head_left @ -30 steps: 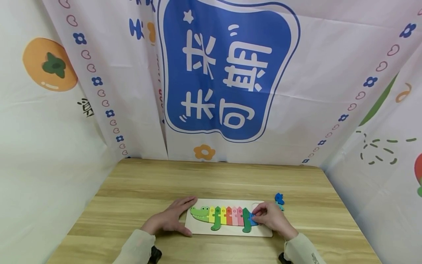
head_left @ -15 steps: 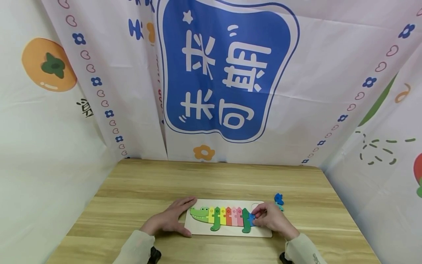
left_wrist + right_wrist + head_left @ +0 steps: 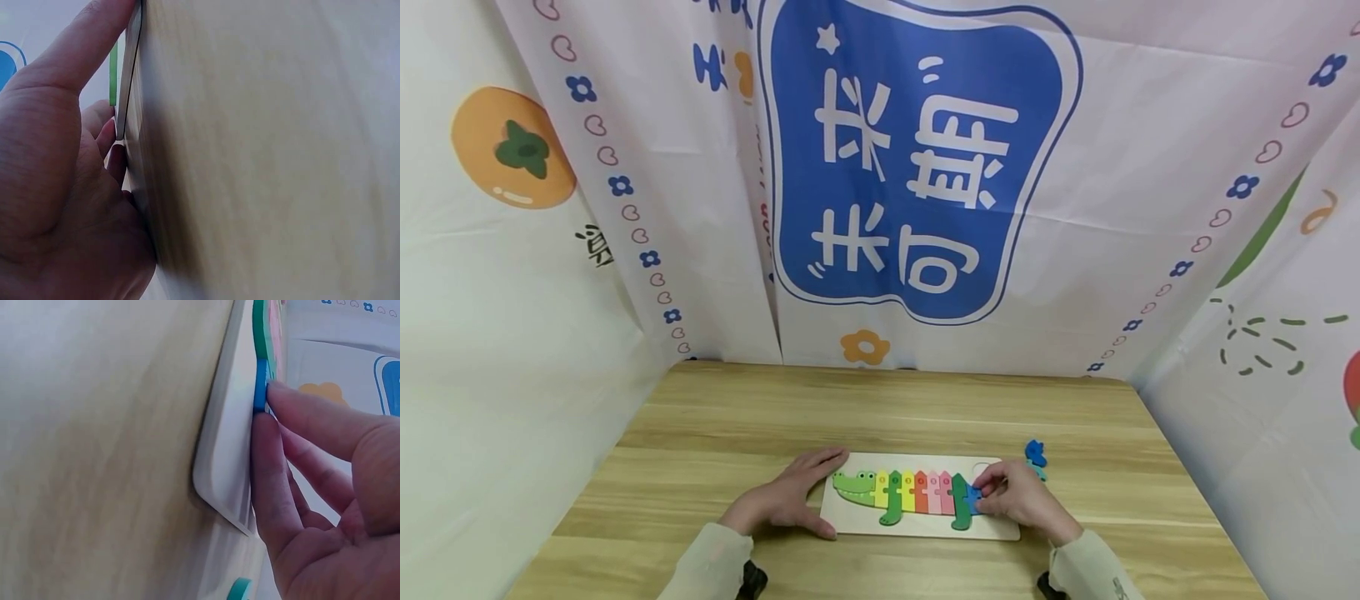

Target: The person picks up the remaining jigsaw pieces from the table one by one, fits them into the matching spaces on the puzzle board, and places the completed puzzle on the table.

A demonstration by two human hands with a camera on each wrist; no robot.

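A pale wooden puzzle board (image 3: 917, 525) lies on the table, bearing a crocodile made of coloured pieces: a light green head (image 3: 853, 485), yellow, red and pink body pieces, and two green leg pieces. At its left end my left hand (image 3: 784, 493) spreads thumb and fingers along the edge, touching the board. My right hand (image 3: 1024, 498) pinches a blue puzzle piece (image 3: 260, 387) between thumb and finger, just right of the rear green leg piece (image 3: 960, 504). In the head view those fingers cover part of the blue piece and the tail end of the board.
Beyond the right hand, a loose dark blue piece (image 3: 1035, 452) and a teal piece (image 3: 1038, 470) lie on the wooden table (image 3: 880, 408). Printed cloth walls (image 3: 715, 275) enclose the table at the back and sides.
Both hands stay nearly in place. The right fingers shift very slightly at the blue puzzle piece, which shows close against the green leg piece.
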